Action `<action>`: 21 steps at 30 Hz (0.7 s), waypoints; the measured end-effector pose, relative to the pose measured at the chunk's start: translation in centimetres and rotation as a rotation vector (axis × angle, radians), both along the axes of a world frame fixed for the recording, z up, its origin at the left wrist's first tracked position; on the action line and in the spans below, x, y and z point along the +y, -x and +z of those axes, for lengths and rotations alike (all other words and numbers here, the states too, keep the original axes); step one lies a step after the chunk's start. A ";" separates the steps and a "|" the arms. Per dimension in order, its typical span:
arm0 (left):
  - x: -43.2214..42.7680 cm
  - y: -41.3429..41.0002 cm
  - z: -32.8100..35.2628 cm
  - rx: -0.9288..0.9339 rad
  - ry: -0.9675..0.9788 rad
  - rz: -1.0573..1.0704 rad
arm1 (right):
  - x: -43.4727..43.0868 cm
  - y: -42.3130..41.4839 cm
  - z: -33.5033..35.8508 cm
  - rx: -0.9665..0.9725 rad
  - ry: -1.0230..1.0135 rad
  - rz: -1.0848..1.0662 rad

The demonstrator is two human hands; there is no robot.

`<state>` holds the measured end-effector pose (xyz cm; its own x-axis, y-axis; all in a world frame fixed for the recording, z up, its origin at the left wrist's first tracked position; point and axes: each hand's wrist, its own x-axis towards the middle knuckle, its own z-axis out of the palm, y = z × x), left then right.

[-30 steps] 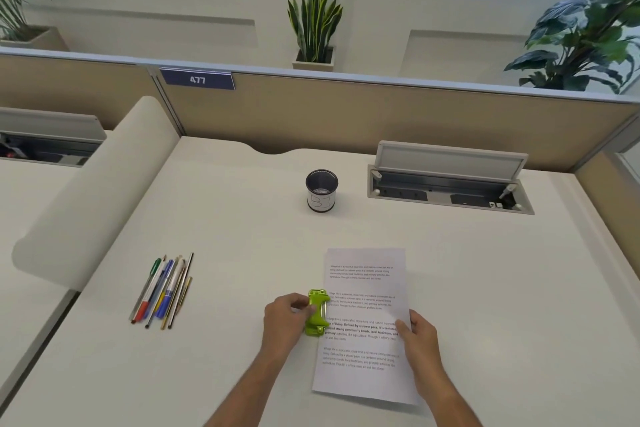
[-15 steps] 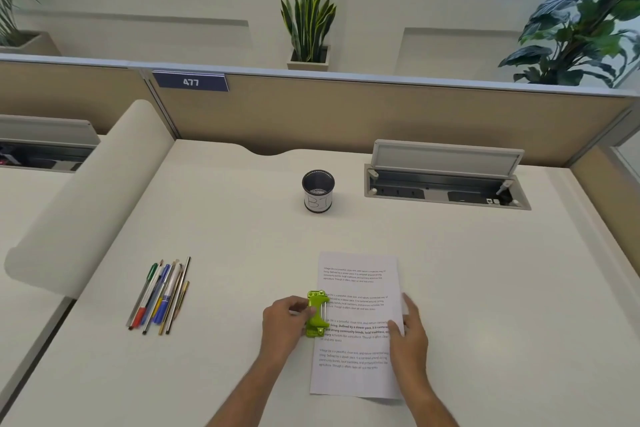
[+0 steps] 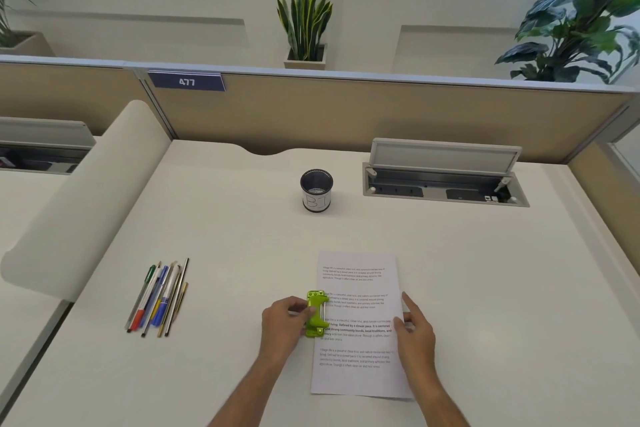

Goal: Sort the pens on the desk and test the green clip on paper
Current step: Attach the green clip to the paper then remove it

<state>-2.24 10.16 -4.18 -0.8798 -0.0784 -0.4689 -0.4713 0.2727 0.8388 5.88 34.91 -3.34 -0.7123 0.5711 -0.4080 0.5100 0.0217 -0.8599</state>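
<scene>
Left hand [image 3: 284, 321] pinches the green clip [image 3: 317, 314], which sits on the left edge of the printed paper [image 3: 360, 326] at 6 o'clock on the desk [image 3: 485, 288]. Right hand [image 3: 414, 329] lies open, fingers flat on the sheet's right edge. Pens [image 3: 161, 296] bundled at 8 o'clock, mesh pen cup [image 3: 316, 190] at 12

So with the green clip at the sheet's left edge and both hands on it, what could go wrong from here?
1. The left hand holds the green clip at the very edge of the paper; it may bite askew or crease the sheet.
2. The right hand presses only the opposite edge, so the sheet could slide or buckle under a push.
3. The pens lie loose beside the left forearm and could roll if nudged.
</scene>
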 end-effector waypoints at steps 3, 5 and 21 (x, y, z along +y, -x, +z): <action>0.0 0.0 -0.3 0.008 0.025 -0.012 | 0.0 0.0 0.0 0.008 0.002 0.015; -0.1 -0.1 -0.4 0.009 0.026 -0.011 | 0.0 0.0 0.0 0.012 0.011 0.015; -0.7 0.2 0.8 -0.073 -0.126 0.040 | 0.3 -0.3 -0.9 0.050 0.061 -0.008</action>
